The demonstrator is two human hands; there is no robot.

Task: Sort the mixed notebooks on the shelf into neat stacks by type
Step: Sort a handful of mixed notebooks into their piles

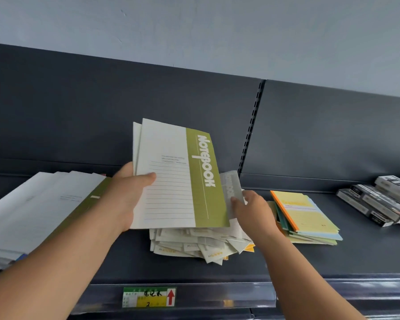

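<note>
My left hand (127, 192) grips a large white notebook with an olive-green band (178, 176), held tilted above the shelf, with a second white one behind it. My right hand (252, 211) pinches a small grey-covered notebook (232, 188) sticking up from the messy pile of small white notebooks (194, 243) in the middle of the shelf. To the left lies a slanted stack of large white and olive notebooks (44, 211). To the right sits a stack of small pastel notebooks (310, 218), yellow with an orange spine on top.
The dark grey shelf (333, 262) has a back panel with a slotted upright (249, 135). Several black and white boxes (383, 204) lie at the far right. A green and yellow price label with a red arrow (149, 296) is fixed to the shelf's front rail.
</note>
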